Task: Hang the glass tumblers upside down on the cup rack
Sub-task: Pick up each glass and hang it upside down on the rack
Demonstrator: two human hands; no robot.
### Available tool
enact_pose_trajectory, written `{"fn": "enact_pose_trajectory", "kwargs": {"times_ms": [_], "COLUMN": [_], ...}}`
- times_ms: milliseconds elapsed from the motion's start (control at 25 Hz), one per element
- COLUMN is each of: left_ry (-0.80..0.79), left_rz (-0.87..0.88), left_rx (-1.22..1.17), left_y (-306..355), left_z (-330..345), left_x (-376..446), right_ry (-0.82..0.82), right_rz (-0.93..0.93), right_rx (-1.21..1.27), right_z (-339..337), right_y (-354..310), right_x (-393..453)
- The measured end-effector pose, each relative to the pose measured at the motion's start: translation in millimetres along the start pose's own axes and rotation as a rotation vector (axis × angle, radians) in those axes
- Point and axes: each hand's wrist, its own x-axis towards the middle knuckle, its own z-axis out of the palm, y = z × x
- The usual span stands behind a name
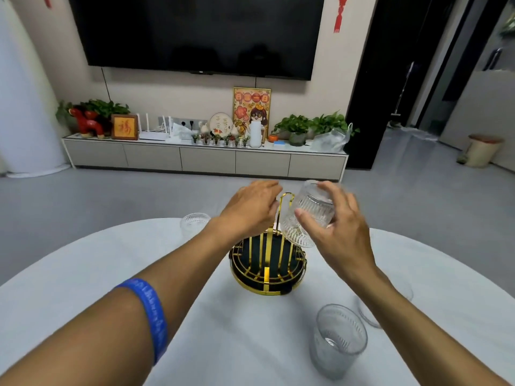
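A gold wire cup rack [268, 270] with a dark round base stands mid-table, its looped handle rising between my hands. My right hand [338, 227] grips a ribbed clear glass tumbler [310, 215], tilted mouth-down just right of the rack's top. My left hand [250, 208] hovers at the rack's upper left, fingers curled near the handle; whether it touches the rack is unclear. Another ribbed tumbler [337, 339] stands upright at the near right. A third tumbler [193, 224] stands upright beyond my left wrist. A further glass [367, 313] is mostly hidden behind my right forearm.
The rack and glasses rest on a round white table [83, 274]. Beyond it lie grey floor, a low TV cabinet [206, 158] with plants and ornaments, and a large wall TV. A blue wristband sits on my left forearm.
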Motion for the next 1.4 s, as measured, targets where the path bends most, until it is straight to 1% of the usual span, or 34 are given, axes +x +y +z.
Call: {"fn": "enact_pose_trajectory", "kwargs": {"times_ms": [40, 120, 240, 360, 560, 760, 800, 880, 920, 960, 1000, 1040, 1080, 1160, 1200, 1240, 1280, 1400], "left_ry": [-0.013, 0.029, 0.045, 0.024, 0.051, 0.023, 0.057, 0.229, 0.328, 0.379, 0.357, 0.268, 0.135, -0.146, -0.235, -0.26, -0.239, -0.098], "left_rz": [-0.016, -0.035, -0.052, -0.067, -0.08, -0.111, -0.127, -0.155, -0.131, -0.082, -0.019, 0.044, 0.087, 0.101, 0.076, 0.054, 0.036, 0.01], "left_rx": [0.009, -0.043, -0.132, -0.157, -0.171, -0.177, -0.199, -0.323, -0.392, -0.446, -0.481, -0.491, -0.48, -0.418, -0.371, -0.327, -0.303, -0.277], "left_y": [-3, -8, -16, -18, -19, -7, -1, 20, 33, 46, 60, 74, 88, 114, 123, 129, 133, 133], "left_z": [5, 10, 13, 13, 16, 14, 13, 14, 19, 26, 33, 44, 55, 78, 90, 99, 105, 115], "left_x": [4, 8, 7, 8, 8, 3, -5, -34, -56, -79, -104, -125, -140, -154, -155, -154, -151, -150], "right_ry": [-0.031, -0.091, -0.196, -0.31, -0.315, -0.36, -0.378, -0.372, -0.326, -0.248, -0.161, -0.089, -0.045, -0.038, -0.06, -0.093, -0.127, -0.179], "right_rz": [-0.049, -0.083, -0.065, -0.01, 0.027, 0.057, 0.051, 0.053, 0.079, 0.127, 0.202, 0.29, 0.38, 0.523, 0.572, 0.611, 0.643, 0.687], "right_rx": [-0.067, -0.161, -0.226, -0.203, -0.148, -0.159, -0.151, -0.056, 0.029, 0.113, 0.179, 0.216, 0.228, 0.248, 0.263, 0.273, 0.282, 0.313], "right_z": [7, 19, 34, 45, 52, 47, 43, 27, 16, 4, -7, -17, -26, -39, -44, -48, -52, -56], "right_y": [3, 10, 25, 37, 44, 39, 37, 37, 39, 43, 49, 55, 61, 72, 74, 75, 76, 77], "right_x": [1, 0, -12, -23, -25, -25, -26, -29, -34, -40, -49, -58, -69, -91, -101, -109, -117, -129]}}
